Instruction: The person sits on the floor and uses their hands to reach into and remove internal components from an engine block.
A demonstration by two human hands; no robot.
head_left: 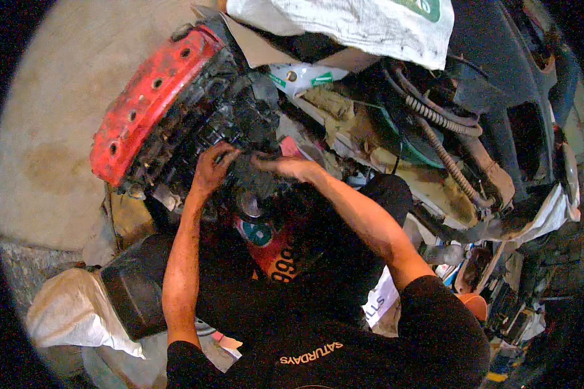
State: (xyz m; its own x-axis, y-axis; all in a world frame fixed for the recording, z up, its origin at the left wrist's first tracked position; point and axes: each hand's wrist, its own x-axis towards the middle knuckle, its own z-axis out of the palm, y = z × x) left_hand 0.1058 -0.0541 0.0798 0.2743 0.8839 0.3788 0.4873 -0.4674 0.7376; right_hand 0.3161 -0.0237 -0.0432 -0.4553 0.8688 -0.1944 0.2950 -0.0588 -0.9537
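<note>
Engine (240,110) lies just under both hands, dark and oily-looking. Left hand (211,170) has its fingers bent in toward it; right hand (289,167), just beside, has the fingers stretched. Whether either pinches something, I cannot tell. Ahead and left of the left hand is the red cover (152,100). I judge the engine heavy, stiff, perhaps slippery; better to hold by its solid edges.
</note>
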